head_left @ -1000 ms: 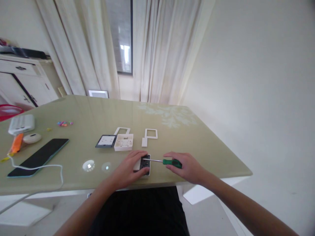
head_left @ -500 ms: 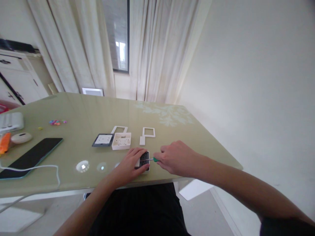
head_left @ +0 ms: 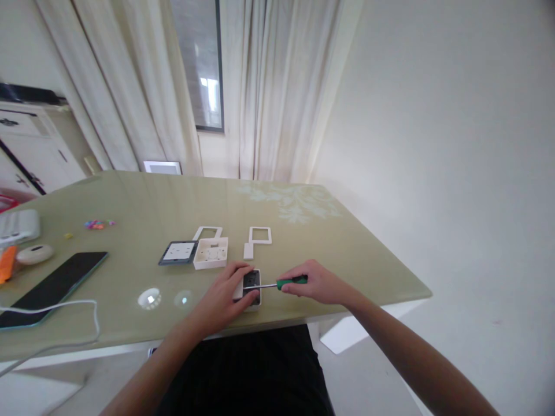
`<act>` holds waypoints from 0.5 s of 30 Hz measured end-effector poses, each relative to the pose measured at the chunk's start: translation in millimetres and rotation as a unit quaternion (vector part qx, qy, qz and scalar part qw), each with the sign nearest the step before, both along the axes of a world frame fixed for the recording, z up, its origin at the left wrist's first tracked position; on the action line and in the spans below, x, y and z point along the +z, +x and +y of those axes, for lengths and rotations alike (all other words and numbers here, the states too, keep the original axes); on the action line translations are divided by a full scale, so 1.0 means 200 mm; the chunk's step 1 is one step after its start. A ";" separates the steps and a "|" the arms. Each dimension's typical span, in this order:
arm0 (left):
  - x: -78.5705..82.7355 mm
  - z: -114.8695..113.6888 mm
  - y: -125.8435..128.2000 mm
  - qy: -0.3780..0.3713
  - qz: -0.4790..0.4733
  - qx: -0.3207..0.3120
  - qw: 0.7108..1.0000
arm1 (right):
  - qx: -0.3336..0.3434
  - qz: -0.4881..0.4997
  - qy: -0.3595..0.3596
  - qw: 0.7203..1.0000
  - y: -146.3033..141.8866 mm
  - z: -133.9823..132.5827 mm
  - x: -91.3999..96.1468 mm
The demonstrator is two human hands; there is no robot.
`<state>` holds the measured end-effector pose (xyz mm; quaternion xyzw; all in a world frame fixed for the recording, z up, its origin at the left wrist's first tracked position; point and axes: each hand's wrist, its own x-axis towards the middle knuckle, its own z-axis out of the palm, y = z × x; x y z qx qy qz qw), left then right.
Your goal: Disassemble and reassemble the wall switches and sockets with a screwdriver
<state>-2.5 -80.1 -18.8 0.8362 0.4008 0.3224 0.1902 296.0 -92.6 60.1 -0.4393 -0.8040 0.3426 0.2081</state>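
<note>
My left hand [head_left: 225, 292] is closed around a small white switch module with a dark inside [head_left: 251, 286], holding it down near the table's front edge. My right hand [head_left: 318, 283] grips the green handle of a screwdriver [head_left: 277, 284]. Its metal shaft lies nearly level and its tip rests on the module's dark face. Just beyond lie a grey-framed switch plate [head_left: 177, 252], a white back box [head_left: 211, 254] and two white frames [head_left: 259, 236].
The olive glass table [head_left: 173, 202] ends at a corner on the right. A dark phone [head_left: 52, 283] with a white cable [head_left: 65, 306] lies at the left, beside a white oval object [head_left: 34, 253] and an orange item. Curtains hang behind.
My right hand has slid back along the screwdriver to its green handle, so the shaft shows again. My left hand stays on the module. The view has shifted slightly.
</note>
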 end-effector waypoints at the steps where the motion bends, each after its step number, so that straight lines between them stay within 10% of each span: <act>1: -0.01 -0.01 0.00 0.005 -0.001 0.012 1.000 | -0.013 0.017 -0.008 1.000 0.01 -0.01 -0.03; 9: 0.04 0.02 -0.01 0.058 0.025 0.086 0.994 | -0.195 0.205 -0.011 0.959 0.08 -0.07 -0.31; 15: 0.18 0.16 0.10 0.026 0.103 0.019 0.994 | -0.305 0.342 -0.028 0.889 0.09 -0.06 -0.41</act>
